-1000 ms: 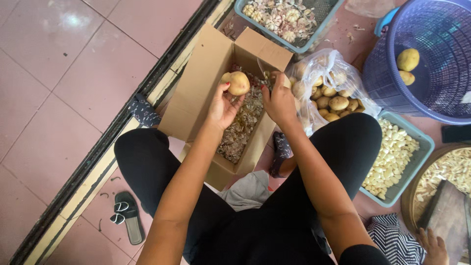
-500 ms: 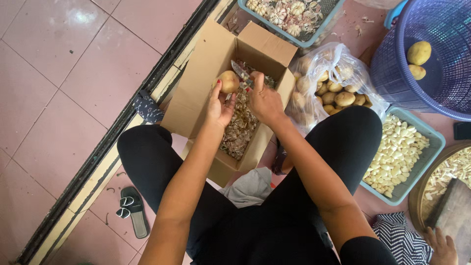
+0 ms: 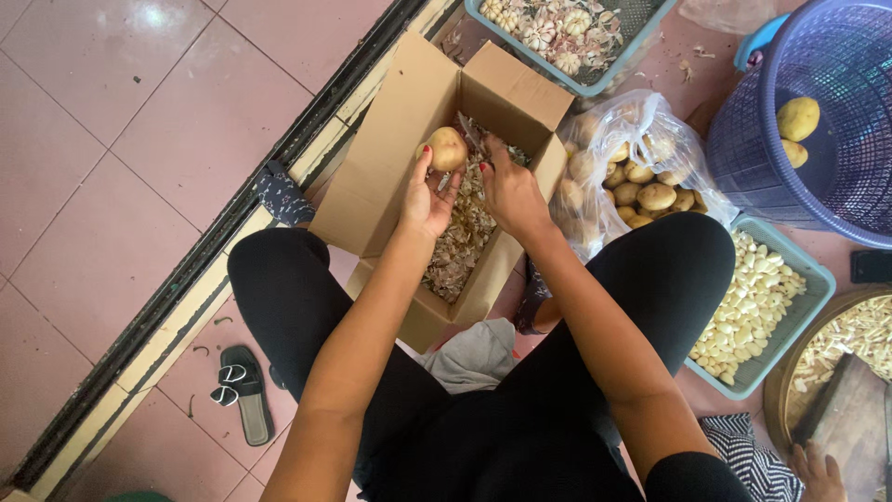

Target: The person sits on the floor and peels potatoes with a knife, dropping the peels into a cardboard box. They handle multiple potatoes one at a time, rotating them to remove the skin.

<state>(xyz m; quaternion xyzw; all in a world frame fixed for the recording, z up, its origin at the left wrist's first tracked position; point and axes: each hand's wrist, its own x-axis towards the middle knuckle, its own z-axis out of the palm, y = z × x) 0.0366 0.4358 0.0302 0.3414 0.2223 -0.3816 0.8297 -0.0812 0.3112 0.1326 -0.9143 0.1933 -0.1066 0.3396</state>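
My left hand [image 3: 426, 203] holds a round brown potato [image 3: 447, 149] over an open cardboard box [image 3: 390, 167] that has peelings in its bottom. My right hand [image 3: 506, 191] grips a small knife or peeler [image 3: 469, 138], its blade resting against the potato's right side. Both hands hover above the peel pile [image 3: 460, 237] inside the box. My legs in black trousers frame the box on both sides.
A clear plastic bag of potatoes [image 3: 632, 181] lies right of the box. A purple basket [image 3: 818, 121] holds two potatoes. Teal trays carry garlic bulbs [image 3: 567, 28] and peeled cloves [image 3: 753, 307]. A sandal [image 3: 243, 395] lies on the floor. Another person's hand [image 3: 822, 469] shows at bottom right.
The view has shifted a little. My hands stay over the box with the potato; the right hand has moved from the bag side in against the potato.
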